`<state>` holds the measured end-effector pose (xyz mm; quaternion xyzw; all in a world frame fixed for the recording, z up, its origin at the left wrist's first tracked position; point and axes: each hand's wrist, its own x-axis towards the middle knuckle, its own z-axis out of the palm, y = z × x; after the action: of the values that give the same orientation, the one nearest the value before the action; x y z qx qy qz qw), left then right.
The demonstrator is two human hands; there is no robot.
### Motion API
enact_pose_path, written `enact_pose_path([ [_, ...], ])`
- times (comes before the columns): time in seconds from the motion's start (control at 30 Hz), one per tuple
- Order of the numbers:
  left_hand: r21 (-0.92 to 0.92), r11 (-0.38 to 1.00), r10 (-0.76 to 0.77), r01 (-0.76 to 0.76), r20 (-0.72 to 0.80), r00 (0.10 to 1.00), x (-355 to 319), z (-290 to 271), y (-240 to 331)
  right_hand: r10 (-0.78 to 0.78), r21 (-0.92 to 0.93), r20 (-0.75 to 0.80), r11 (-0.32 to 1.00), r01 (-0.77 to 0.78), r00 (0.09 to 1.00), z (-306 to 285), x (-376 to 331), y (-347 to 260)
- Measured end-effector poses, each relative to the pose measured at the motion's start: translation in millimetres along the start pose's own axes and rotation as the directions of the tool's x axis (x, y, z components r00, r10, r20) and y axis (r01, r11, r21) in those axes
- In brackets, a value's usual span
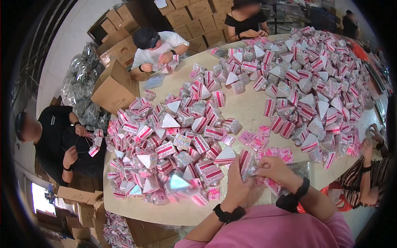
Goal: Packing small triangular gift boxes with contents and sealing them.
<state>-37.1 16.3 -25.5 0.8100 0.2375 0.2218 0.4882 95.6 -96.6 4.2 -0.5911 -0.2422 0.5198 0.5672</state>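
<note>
My left hand [235, 182] and my right hand [276, 170] meet over the near edge of a round table [244, 108]. Together they pinch a small clear packet with a pink-and-white striped header [247, 162], held upright between the fingers. Each of my wrists wears a black band. A few loose pink labels [264, 142] lie on the table just beyond my hands. A large heap of the same triangular packets [173, 153] sits to my left, and another heap [310, 82] fills the far right of the table.
Several other people sit round the table handling packets: one at the left [53, 140], one in a white shirt at the back [159, 49], one in black [246, 20], another's arm at the right [366, 173]. Cardboard boxes [115, 87] stand around; silvery bags [80, 78] pile up left.
</note>
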Motion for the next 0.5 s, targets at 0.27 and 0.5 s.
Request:
enact_pose_path([
  [0.27,-0.314,0.927,-0.32,0.207,-0.367,0.874,9,-94,-65,0.152,-0.179,0.052,0.974,-0.141,0.987,-8,-25,-3],
  [0.5,-0.197,0.974,-0.206,0.112,-0.564,0.799,38,-328,-119,0.171,-0.216,-0.071,0.959,-0.182,0.983,-58,-62,28],
])
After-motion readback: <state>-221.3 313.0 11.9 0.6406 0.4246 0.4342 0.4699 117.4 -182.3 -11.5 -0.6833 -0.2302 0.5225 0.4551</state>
